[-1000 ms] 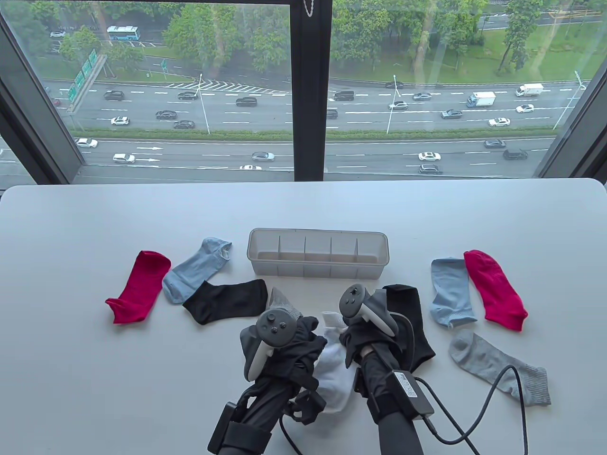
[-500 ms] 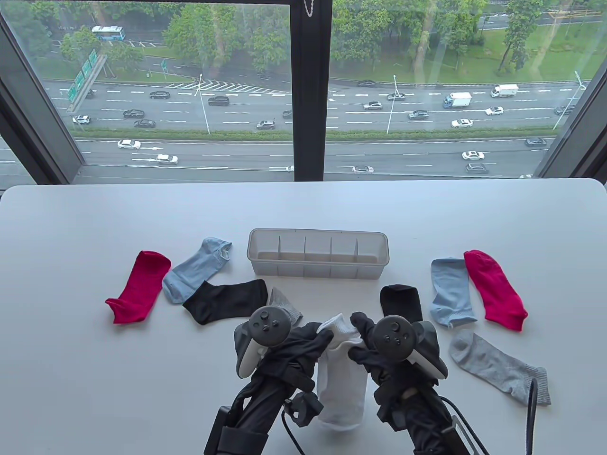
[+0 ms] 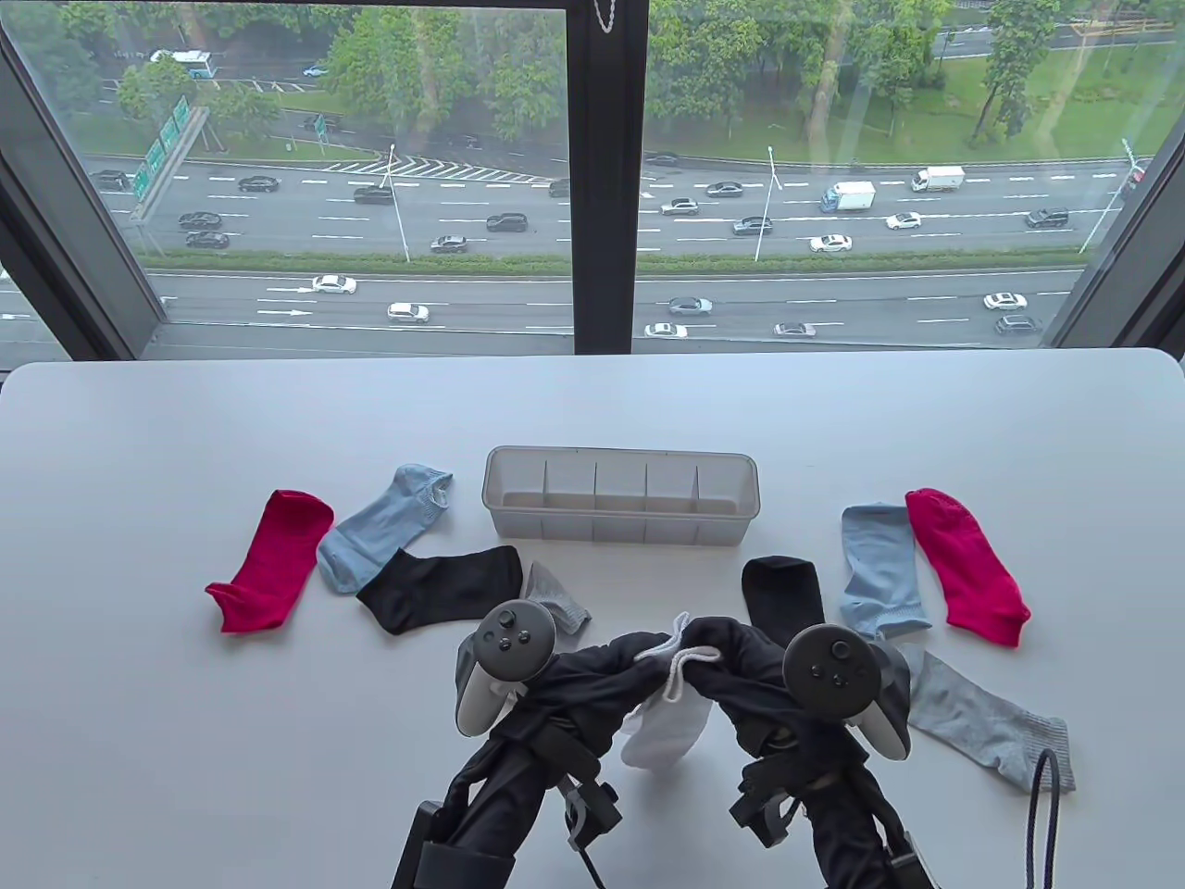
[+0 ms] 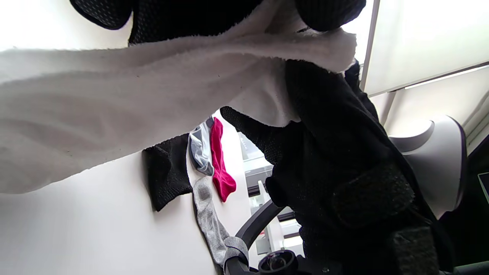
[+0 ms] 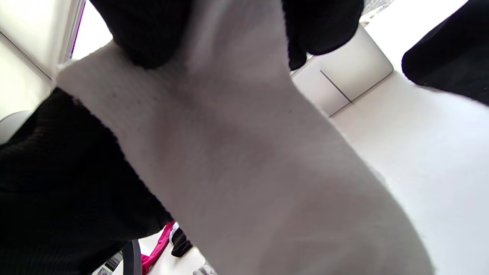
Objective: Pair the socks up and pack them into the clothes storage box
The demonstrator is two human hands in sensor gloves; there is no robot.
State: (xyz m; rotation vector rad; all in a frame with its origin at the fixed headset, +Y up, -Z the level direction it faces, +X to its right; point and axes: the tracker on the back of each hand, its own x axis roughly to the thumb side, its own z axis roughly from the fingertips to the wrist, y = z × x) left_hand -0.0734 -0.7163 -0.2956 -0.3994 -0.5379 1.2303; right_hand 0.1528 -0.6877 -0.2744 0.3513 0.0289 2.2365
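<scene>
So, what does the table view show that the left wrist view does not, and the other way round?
Only the table view shows the storage box, empty, plus the red, light blue and black socks on the left. Only the left wrist view shows the underside of the white sock close up, pinched at its top edge by gloved fingers. Both show the white sock, held up by both hands, and the right-side black sock, red sock and grey sock.

Soft knit white sock point(image 3: 659, 732); translucent matt plastic box point(image 3: 620, 495).
</scene>
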